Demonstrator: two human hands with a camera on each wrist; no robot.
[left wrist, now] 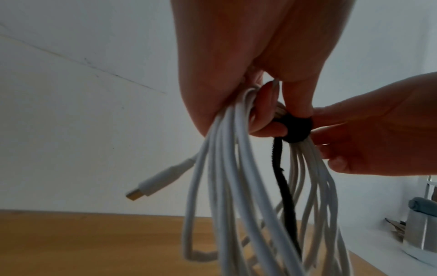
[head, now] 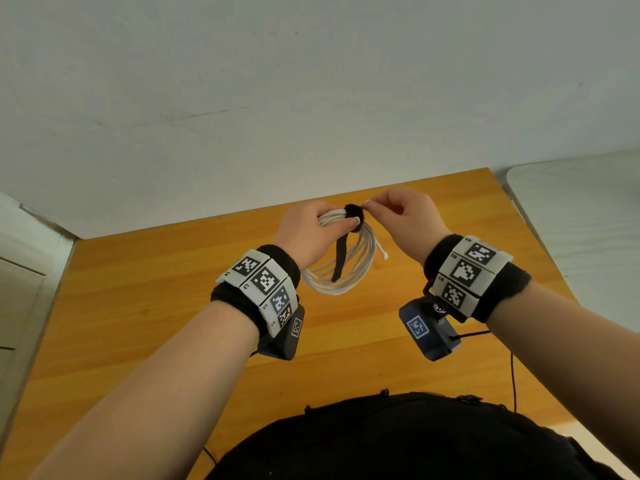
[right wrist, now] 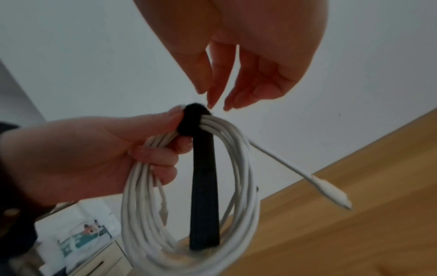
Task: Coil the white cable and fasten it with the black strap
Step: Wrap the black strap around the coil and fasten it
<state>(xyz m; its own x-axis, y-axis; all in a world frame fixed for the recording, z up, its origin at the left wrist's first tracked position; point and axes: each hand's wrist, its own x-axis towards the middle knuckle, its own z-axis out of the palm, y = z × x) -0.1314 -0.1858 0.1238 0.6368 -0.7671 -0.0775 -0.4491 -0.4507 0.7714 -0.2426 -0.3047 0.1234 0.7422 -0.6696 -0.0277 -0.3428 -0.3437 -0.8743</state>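
The white cable (head: 346,282) hangs as a coil of several loops above the wooden table (head: 138,306). My left hand (head: 308,233) grips the top of the coil (right wrist: 243,168), its thumb pressing the black strap (head: 354,212). The strap (right wrist: 204,177) is wrapped round the bundle at the top, and its long tail hangs down through the loops (left wrist: 283,186). My right hand (head: 401,220) hovers at the wrap, fingertips (right wrist: 210,105) touching or nearly touching it, thumb and fingers slightly apart with nothing between them. A white USB plug (left wrist: 151,184) sticks out sideways from the coil.
A white wall rises behind the table. A white rounded surface (head: 571,220) lies to the right and a pale cabinet (head: 20,289) to the left. A metal container (left wrist: 421,233) stands off the table's right side. A thin black wire (head: 512,375) trails from my right wrist.
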